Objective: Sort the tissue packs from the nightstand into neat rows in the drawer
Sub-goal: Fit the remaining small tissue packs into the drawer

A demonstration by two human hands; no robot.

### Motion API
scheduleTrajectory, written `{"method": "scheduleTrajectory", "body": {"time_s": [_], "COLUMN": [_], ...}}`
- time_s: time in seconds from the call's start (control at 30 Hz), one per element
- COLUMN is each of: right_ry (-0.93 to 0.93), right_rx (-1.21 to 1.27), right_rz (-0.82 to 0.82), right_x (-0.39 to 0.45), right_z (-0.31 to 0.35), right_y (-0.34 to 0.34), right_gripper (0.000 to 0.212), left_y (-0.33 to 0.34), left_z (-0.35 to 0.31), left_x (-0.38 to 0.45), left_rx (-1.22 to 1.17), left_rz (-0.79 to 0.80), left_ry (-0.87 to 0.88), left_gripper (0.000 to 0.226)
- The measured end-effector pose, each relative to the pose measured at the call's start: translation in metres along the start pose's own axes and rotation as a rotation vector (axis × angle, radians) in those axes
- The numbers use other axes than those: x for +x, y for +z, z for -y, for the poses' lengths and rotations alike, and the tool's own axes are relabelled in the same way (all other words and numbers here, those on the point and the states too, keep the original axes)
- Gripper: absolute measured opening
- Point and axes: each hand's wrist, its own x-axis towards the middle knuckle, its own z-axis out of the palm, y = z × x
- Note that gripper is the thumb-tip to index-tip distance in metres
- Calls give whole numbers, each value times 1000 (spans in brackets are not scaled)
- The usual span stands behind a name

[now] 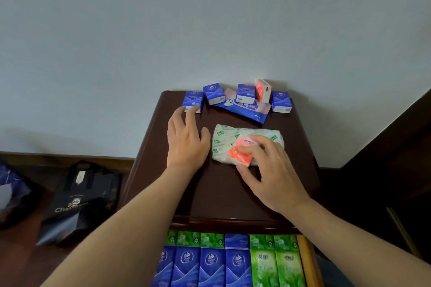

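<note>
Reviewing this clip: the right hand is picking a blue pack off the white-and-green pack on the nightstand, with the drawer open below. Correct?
Not quite. In the head view the right hand grips a red pack, not a blue one. It does lie on the white-and-green pack on the nightstand, with the drawer open below.

Left hand (186, 140) spread, right hand (271, 170) pinching.

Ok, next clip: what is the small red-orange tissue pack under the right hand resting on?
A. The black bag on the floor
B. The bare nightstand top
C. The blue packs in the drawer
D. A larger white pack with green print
D: the red-orange pack lies on the white pack with green print, which sits on the nightstand; the right hand has its fingers on it.
</note>
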Motion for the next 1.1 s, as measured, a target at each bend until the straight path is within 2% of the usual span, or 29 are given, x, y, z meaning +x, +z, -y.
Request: {"method": "scheduleTrajectory", "body": {"time_s": [0.13,0.33,0.53,0.77,0.87,0.97,1.1], "right_ry": [2,30,56,27,-9,-59,-140], "right_rx": [-1,16,57,-28,-1,86,241], "right_rz": [9,36,30,-15,-56,-139,-84], "right_x": [2,3,3,3,-4,-24,-89], "right_z": [0,3,4,7,12,27,52], "right_y": [2,-2,-4,-7,-16,-33,-59], "right_gripper": [42,46,53,53,56,58,49], "left_y": [18,34,23,-27,-48,-66,-74], "left_z": [5,8,3,2,-4,-18,-35], "left_x": [40,71,61,-25,-78,-134,-211], "left_rx": [33,152,18,-311,-345,-412,-555], "left_rz": [-40,29,-26,-73,-102,-155,-124], "left_ry": [-69,-100,-200,-292,-313,-233,-257], "left_gripper": [57,54,44,61,59,50,44]}}
